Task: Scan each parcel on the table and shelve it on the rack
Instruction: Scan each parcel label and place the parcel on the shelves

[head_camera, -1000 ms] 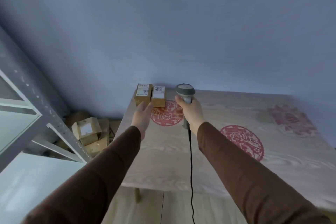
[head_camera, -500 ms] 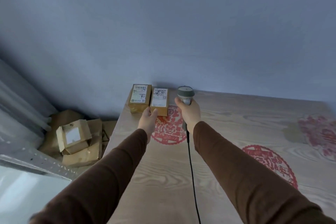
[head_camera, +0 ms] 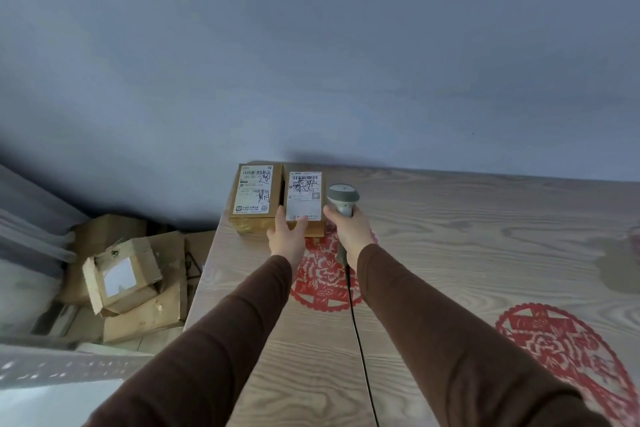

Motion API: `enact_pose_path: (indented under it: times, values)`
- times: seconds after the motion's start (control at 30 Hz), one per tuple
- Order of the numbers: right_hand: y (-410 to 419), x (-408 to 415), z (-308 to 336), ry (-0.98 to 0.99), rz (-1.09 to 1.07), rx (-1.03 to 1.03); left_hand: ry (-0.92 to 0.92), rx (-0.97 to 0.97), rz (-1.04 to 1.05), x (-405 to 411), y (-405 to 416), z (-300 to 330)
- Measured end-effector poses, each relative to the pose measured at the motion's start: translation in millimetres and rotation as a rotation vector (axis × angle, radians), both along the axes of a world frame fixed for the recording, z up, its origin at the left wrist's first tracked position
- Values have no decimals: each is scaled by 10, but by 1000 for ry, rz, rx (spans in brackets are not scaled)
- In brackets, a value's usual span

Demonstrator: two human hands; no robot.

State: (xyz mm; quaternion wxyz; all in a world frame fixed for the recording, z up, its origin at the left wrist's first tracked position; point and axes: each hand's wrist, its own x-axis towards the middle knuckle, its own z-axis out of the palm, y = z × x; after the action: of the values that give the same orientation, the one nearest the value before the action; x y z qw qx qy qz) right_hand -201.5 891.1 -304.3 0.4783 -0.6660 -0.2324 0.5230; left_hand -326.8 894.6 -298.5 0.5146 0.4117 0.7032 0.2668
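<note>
Two small cardboard parcels with white shipping labels stand side by side at the table's far left corner. My left hand grips the near end of the right parcel, thumb at its left side and fingers on its front edge. The left parcel is untouched beside it. My right hand holds a grey barcode scanner by its handle, head up, just right of the right parcel. The scanner's black cable trails down toward me.
The wooden table carries red paper-cut decorations. On the floor to the left lies a pile of cardboard boxes. A grey metal rack's edge shows at the lower left. A blue wall stands behind the table.
My view has turned right and down, away from the rack. My left hand went forward from near the left parcel and took hold of the right parcel. The scanner stayed close beside it.
</note>
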Motion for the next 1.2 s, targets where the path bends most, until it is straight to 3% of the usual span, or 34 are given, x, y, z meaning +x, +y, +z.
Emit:
enact_pose_path:
  times: [0.23,0.4,0.67,0.83,1.2]
  values:
    - [110,1,-133,48,-48,-52,66,-42,18,86,134,-78]
    - [67,152,-61,45,-87,-9,57,31,43,183,72,-3]
    - [-355,648,436,48,-145,119,-379,129,52,581,-208,502]
    - [-907,1114,982,-29,-139,237,-530,185,0,975,-638,966]
    - [-3173,2269,2080,-179,-130,494,-794,256,-196,1958,-2679,1999]
